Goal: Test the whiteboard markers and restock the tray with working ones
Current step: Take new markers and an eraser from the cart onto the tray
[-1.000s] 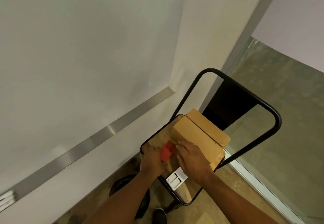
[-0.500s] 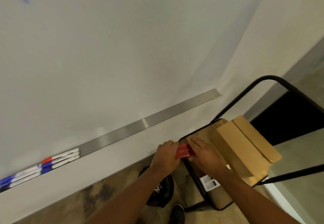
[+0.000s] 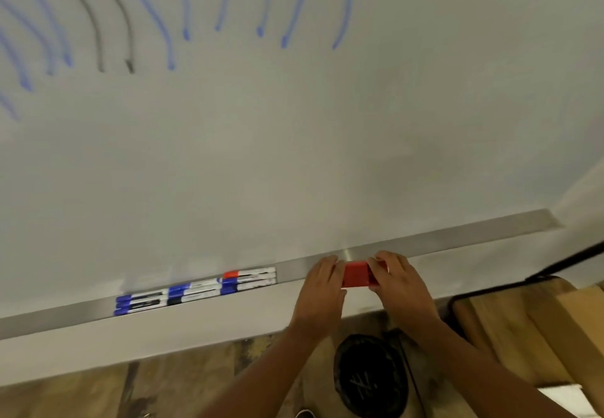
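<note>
Left hand (image 3: 322, 290) and right hand (image 3: 400, 283) each grip one end of a small red box (image 3: 356, 274), fingers curled round it, just in front of the metal tray (image 3: 457, 241). Markers (image 3: 196, 290) lie in rows in the tray, left of the hands. Whiteboard (image 3: 294, 139) above bears blue and black strokes (image 3: 170, 25).

markers (image 3: 196, 291) print blurred, nothing legible

Tray (image 3: 457, 241) below the whiteboard (image 3: 294, 139)
Markers (image 3: 196, 290) lie left in it; a box (image 3: 356, 274) is right of them, perhaps a bin (image 3: 371, 375) below.
</note>
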{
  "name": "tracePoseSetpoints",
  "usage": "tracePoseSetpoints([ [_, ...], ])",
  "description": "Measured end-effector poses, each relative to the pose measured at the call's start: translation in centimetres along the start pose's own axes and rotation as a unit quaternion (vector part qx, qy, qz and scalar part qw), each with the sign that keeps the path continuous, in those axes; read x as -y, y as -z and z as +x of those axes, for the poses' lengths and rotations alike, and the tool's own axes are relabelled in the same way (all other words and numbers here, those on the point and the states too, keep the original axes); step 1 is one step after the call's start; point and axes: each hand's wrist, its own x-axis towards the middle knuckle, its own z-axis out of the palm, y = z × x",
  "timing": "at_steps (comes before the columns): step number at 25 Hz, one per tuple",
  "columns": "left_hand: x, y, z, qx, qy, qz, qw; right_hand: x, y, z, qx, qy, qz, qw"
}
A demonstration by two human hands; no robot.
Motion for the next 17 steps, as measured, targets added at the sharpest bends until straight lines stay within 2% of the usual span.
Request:
tracePoseSetpoints([
  [3,3.0,0.7,-1.3,0.011,0.037,0.023,0.999,3.4,-0.9,2.6,0.014,-0.02,0.017,1.0],
  [9,7.9,-1.5,-3.6,0.125,0.061,0.033,0.99,7.6,-3.1,5.4,0.062,-0.032,0.029,0.997],
  [17,9.6,-1.8,-3.4,0.158,0.064,0.046,0.984,8.9,-4.6,6.7,0.068,-0.049,0.062,0.995],
])
